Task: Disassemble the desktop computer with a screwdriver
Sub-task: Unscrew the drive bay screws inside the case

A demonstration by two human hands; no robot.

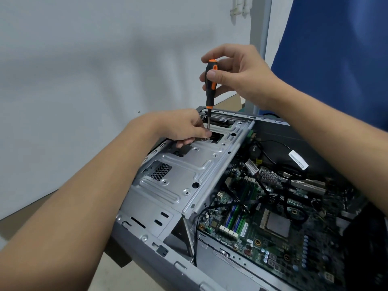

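The opened desktop computer case (151, 244) lies on its side, with a silver metal drive cage (184, 169) on the left and the green motherboard (273, 227) exposed on the right. My right hand (237, 74) grips the black and orange handle of a screwdriver (210, 85), held upright. Its shaft points down at the far end of the drive cage. My left hand (184, 127) rests on that end of the cage, and its fingertips pinch the lower shaft near the tip. The screw itself is hidden by my fingers.
Black cables (279, 175) with a white label run over the motherboard. RAM sticks (237, 219) and a CPU socket (277, 224) sit in the board. A white wall is behind the case, and blue fabric (336, 59) hangs at the right. The case overhangs a beige table.
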